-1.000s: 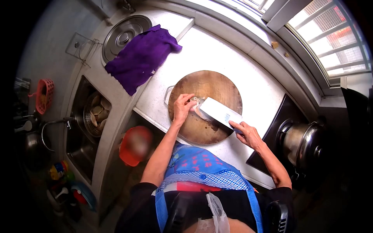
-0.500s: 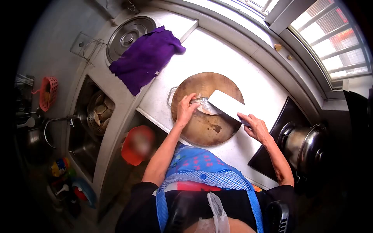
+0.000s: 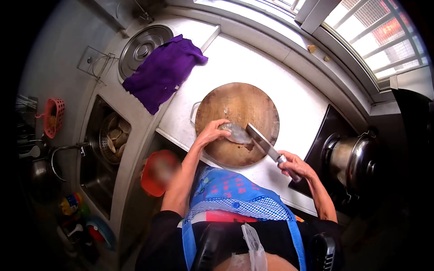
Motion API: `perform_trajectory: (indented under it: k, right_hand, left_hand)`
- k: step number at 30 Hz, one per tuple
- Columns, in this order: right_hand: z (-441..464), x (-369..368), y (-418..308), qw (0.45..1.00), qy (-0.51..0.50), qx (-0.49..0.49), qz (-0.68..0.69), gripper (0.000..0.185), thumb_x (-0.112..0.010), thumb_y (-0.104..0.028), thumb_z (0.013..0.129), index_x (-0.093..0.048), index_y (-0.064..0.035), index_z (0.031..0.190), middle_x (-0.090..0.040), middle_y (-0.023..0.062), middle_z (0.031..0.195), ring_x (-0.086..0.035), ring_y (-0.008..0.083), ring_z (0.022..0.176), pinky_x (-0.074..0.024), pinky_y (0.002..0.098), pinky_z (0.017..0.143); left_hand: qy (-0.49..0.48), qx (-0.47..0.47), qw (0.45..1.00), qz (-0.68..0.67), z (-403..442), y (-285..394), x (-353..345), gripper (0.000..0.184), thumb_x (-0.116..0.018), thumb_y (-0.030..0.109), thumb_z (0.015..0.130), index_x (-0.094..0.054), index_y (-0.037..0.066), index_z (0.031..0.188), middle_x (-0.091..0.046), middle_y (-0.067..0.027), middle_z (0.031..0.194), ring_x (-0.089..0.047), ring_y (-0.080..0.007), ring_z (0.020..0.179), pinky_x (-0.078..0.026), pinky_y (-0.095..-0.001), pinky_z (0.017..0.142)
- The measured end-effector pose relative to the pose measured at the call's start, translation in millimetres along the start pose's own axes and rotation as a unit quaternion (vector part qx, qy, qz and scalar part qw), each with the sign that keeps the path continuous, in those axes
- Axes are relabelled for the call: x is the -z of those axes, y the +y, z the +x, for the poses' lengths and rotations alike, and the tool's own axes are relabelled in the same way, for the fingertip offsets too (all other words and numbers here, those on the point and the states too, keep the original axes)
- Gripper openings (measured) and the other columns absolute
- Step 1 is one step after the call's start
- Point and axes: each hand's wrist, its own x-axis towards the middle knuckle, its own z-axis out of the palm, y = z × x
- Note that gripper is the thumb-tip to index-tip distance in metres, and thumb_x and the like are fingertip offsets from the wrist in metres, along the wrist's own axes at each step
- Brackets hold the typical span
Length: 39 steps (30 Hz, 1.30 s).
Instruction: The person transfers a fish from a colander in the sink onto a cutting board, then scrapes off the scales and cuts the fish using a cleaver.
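Observation:
A small grey fish (image 3: 236, 134) lies on a round wooden chopping board (image 3: 239, 101) with a metal handle at its left. My left hand (image 3: 211, 133) grips the fish's left end, fingers closed on it. In my right hand (image 3: 294, 165) is the handle of a cleaver (image 3: 264, 141), its blade edge-down over the board, with the tip just right of the fish. Whether the blade touches the board I cannot tell. A small scrap lies on the board above the fish, and a dark wet mark shows below it.
A purple cloth (image 3: 165, 72) partly covers a metal lid (image 3: 143, 47) at the upper left. The sink (image 3: 97, 180) holds a colander (image 3: 106, 140) with several pale pieces. An orange-red container (image 3: 158, 174) is below the counter edge. A steel pot (image 3: 347, 160) stands at the right.
The cleaver has turned from showing its broad flat side to standing nearly on edge, and my right hand has shifted lower. The fish now lies with its grey side up in my left hand's grip.

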Motion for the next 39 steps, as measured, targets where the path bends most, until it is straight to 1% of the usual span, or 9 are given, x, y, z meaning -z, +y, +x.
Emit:
perform_trajectory:
  k: [2, 3, 4, 6, 8, 11, 16, 18, 39]
  right_hand:
    - [-13, -20, 10, 1.000, -0.019, -0.014, 0.008, 0.059, -0.060, -0.005, 0.084, -0.043, -0.0085, 0.141, -0.054, -0.0005, 0.071, -0.053, 0.0088, 0.057, -0.0444, 0.0228, 0.053]
    - [-16, -27, 20, 1.000, -0.027, 0.000, -0.002, 0.061, -0.060, -0.005, 0.084, -0.043, -0.0101, 0.142, -0.054, -0.0011, 0.072, -0.053, 0.0083, 0.058, -0.0441, 0.0221, 0.053]
    - [-20, -36, 25, 1.000, -0.011, 0.006, -0.026, 0.059, -0.060, -0.005, 0.083, -0.046, -0.0102, 0.141, -0.054, -0.0003, 0.075, -0.053, 0.0077, 0.058, -0.0444, 0.0219, 0.055]
    - [-27, -53, 27, 0.989, 0.058, 0.057, -0.121, 0.056, -0.059, -0.007, 0.083, -0.049, -0.0110, 0.139, -0.058, 0.0008, 0.079, -0.056, 0.0091, 0.063, -0.0466, 0.0259, 0.058]
    - [-12, -58, 39, 0.904, 0.121, 0.308, -0.272, 0.057, -0.058, -0.006, 0.081, -0.052, -0.0152, 0.137, -0.062, 0.0055, 0.084, -0.060, 0.0169, 0.067, -0.0486, 0.0318, 0.063]
    - [-10, -58, 34, 0.855, 0.182, 0.221, -0.433, 0.067, -0.060, -0.004, 0.075, -0.050, -0.0233, 0.138, -0.058, 0.0148, 0.085, -0.060, 0.0313, 0.070, -0.0500, 0.0385, 0.067]
    - [1, -53, 34, 0.824, 0.169, 0.232, -0.488, 0.069, -0.064, -0.005, 0.076, -0.047, -0.0247, 0.140, -0.057, 0.0142, 0.085, -0.061, 0.0306, 0.069, -0.0513, 0.0401, 0.066]
    - [2, -54, 34, 0.818, 0.171, 0.227, -0.500, 0.070, -0.065, -0.005, 0.076, -0.046, -0.0252, 0.141, -0.056, 0.0140, 0.085, -0.061, 0.0306, 0.069, -0.0518, 0.0404, 0.065]
    - [26, -41, 17, 0.789, 0.143, 0.239, -0.547, 0.070, -0.060, -0.005, 0.079, -0.041, -0.0252, 0.143, -0.054, 0.0162, 0.082, -0.059, 0.0322, 0.067, -0.0503, 0.0426, 0.062]
  left_hand:
    - [-0.059, 0.011, 0.998, 0.014, -4, -13, 8, 0.041, -0.073, 0.016, 0.079, -0.063, 0.002, 0.116, -0.062, -0.0031, 0.085, -0.057, -0.0087, 0.066, -0.047, -0.0264, 0.060]
    - [0.003, -0.084, 0.977, 0.196, -4, -20, 7, 0.039, -0.072, 0.016, 0.079, -0.064, 0.003, 0.115, -0.060, -0.0069, 0.093, -0.058, -0.0130, 0.068, -0.048, -0.0277, 0.063]
    - [0.003, -0.083, 0.978, 0.194, -7, -21, 2, 0.039, -0.072, 0.016, 0.079, -0.064, 0.003, 0.115, -0.060, -0.0069, 0.093, -0.058, -0.0130, 0.068, -0.048, -0.0277, 0.063]
    - [0.186, -0.207, 0.933, 0.230, -13, -23, -14, 0.044, -0.074, 0.014, 0.072, -0.064, 0.006, 0.115, -0.059, -0.0110, 0.097, -0.060, -0.0219, 0.078, -0.048, -0.0347, 0.073]
    - [0.225, -0.189, 0.929, 0.226, -23, -10, -31, 0.039, -0.073, 0.014, 0.074, -0.065, 0.006, 0.111, -0.057, -0.0113, 0.104, -0.060, -0.0222, 0.077, -0.049, -0.0359, 0.073]
    - [0.259, -0.179, 0.932, 0.180, -29, -16, -41, 0.044, -0.074, 0.011, 0.073, -0.062, 0.002, 0.114, -0.052, -0.0134, 0.117, -0.061, -0.0237, 0.083, -0.050, -0.0372, 0.073]
    - [0.255, -0.267, 0.891, 0.266, -35, -34, -44, 0.068, -0.077, 0.009, 0.070, -0.049, -0.004, 0.130, -0.047, -0.0152, 0.128, -0.055, -0.0275, 0.106, -0.051, -0.0336, 0.081]
    - [0.249, -0.244, 0.878, 0.328, -36, -36, -46, 0.079, -0.080, 0.012, 0.067, -0.044, -0.002, 0.136, -0.045, -0.0164, 0.135, -0.045, -0.0339, 0.122, -0.044, -0.0382, 0.096]
    - [0.267, -0.231, 0.890, 0.290, -32, -48, -46, 0.082, -0.079, 0.037, 0.068, -0.049, 0.000, 0.135, -0.050, -0.0144, 0.139, -0.044, -0.0306, 0.129, -0.020, -0.0507, 0.115]
